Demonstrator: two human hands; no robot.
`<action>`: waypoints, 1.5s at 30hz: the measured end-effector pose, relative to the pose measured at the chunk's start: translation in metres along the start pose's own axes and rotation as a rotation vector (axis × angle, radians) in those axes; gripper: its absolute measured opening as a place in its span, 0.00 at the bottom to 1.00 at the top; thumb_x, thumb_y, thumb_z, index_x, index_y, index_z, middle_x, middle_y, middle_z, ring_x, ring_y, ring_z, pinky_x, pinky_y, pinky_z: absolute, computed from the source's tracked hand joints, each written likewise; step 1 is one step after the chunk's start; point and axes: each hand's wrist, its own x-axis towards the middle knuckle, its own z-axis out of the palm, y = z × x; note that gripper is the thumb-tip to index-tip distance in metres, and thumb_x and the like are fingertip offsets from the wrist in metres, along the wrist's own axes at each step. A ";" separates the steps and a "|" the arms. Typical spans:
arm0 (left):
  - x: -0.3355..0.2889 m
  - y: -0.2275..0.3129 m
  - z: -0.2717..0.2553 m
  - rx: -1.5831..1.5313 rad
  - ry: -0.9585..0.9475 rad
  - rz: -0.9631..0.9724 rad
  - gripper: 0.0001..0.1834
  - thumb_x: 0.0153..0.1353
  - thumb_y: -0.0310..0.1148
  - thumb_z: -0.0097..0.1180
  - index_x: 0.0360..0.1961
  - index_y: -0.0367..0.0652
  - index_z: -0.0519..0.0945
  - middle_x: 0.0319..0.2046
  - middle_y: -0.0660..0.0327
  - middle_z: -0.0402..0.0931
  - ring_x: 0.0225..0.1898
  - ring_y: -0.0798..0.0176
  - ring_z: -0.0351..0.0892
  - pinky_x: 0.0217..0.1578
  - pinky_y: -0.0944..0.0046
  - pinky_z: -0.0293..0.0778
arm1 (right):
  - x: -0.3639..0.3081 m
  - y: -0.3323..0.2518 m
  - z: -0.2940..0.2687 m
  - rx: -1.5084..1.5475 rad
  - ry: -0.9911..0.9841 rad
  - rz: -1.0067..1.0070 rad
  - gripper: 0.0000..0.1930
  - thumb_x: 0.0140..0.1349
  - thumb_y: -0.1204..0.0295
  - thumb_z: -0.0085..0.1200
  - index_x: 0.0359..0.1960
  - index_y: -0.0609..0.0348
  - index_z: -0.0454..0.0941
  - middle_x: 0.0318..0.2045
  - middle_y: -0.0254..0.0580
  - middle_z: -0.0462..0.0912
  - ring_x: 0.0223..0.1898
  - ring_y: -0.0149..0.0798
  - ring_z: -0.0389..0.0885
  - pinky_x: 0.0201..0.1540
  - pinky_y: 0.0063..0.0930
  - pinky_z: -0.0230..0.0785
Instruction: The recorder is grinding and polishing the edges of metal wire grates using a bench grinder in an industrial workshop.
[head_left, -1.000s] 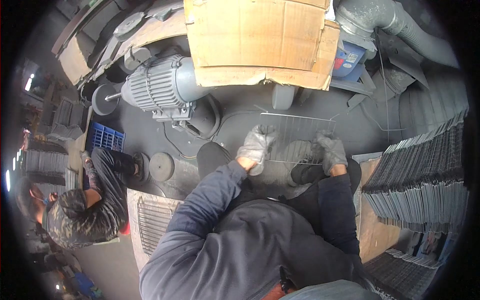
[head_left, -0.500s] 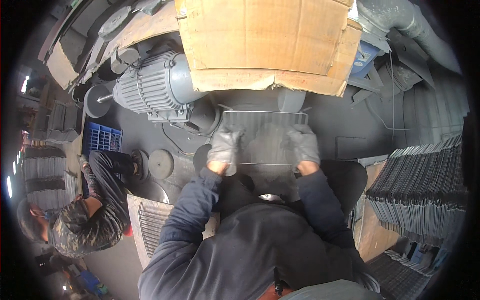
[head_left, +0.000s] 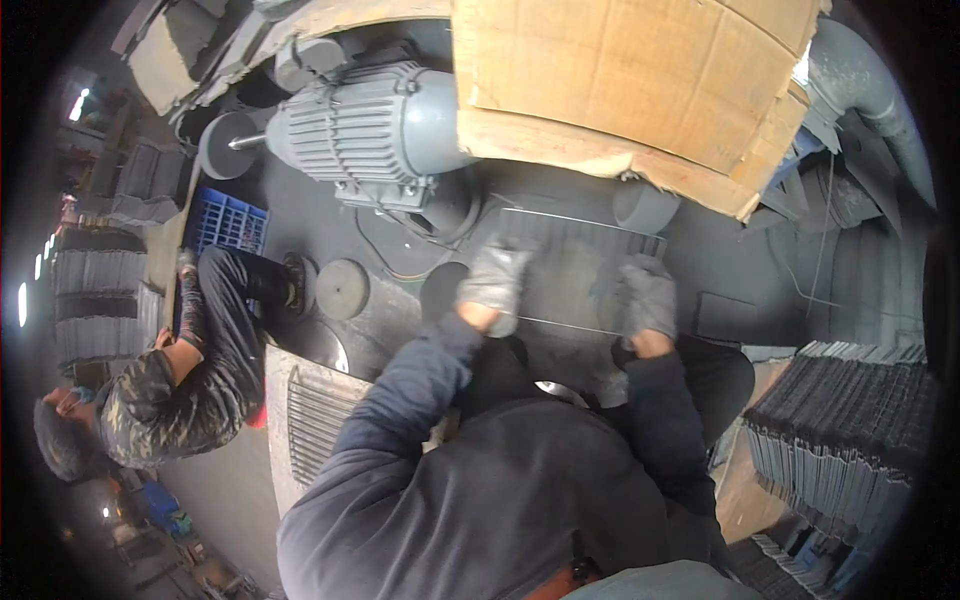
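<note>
Between my two gloved hands is a rectangular wire rack (head_left: 575, 270) with a bright rim and fine, blurred bars. My left hand (head_left: 497, 275), in a grey work glove, is closed on the rack's left side. On the opposite side my right hand (head_left: 649, 298), gloved alike, grips it too. The rack lies roughly level above my knees, tilted down slightly to the right. Behind its far edge, under the cardboard, a grey wheel (head_left: 645, 205) partly shows. Both sets of fingertips are hard to make out.
A cardboard sheet (head_left: 630, 80) covers the space ahead. A grey electric motor (head_left: 350, 125) stands far left, near a round disc (head_left: 342, 289) and a blue crate (head_left: 232, 220). Stacked racks (head_left: 840, 415) fill the right. At left sits another person (head_left: 165, 415). Wire grids rest on a board (head_left: 283, 430).
The whole view has shifted and turned, so the motor, cardboard and my hands appear farther right. The rack looks tilted now, still held in both hands.
</note>
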 end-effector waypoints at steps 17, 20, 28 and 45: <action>0.009 -0.005 0.017 -0.141 -0.096 -0.133 0.12 0.64 0.35 0.71 0.43 0.40 0.86 0.29 0.64 0.82 0.23 0.67 0.77 0.23 0.65 0.73 | 0.011 -0.005 -0.021 -0.224 -0.020 -0.219 0.12 0.63 0.66 0.67 0.42 0.62 0.88 0.35 0.36 0.88 0.32 0.34 0.84 0.35 0.34 0.76; 0.013 -0.014 0.013 -0.297 -0.129 -0.098 0.13 0.64 0.35 0.71 0.45 0.41 0.85 0.28 0.64 0.82 0.22 0.68 0.76 0.20 0.65 0.71 | 0.010 -0.003 -0.014 -0.102 -0.061 -0.085 0.12 0.62 0.68 0.67 0.43 0.61 0.88 0.35 0.36 0.87 0.32 0.34 0.83 0.35 0.32 0.76; 0.008 0.005 0.118 0.012 -0.304 0.281 0.13 0.67 0.36 0.67 0.48 0.39 0.85 0.33 0.59 0.85 0.28 0.62 0.81 0.29 0.61 0.77 | -0.006 -0.051 -0.116 -0.100 0.278 -0.088 0.13 0.65 0.67 0.65 0.46 0.61 0.85 0.32 0.34 0.85 0.29 0.33 0.81 0.33 0.33 0.74; -0.009 0.018 0.061 0.508 -0.589 0.482 0.15 0.75 0.32 0.49 0.52 0.41 0.87 0.53 0.49 0.87 0.52 0.47 0.87 0.55 0.58 0.81 | -0.022 -0.036 -0.155 -0.516 -0.157 -0.395 0.23 0.70 0.70 0.57 0.66 0.63 0.78 0.61 0.49 0.84 0.56 0.46 0.85 0.59 0.34 0.77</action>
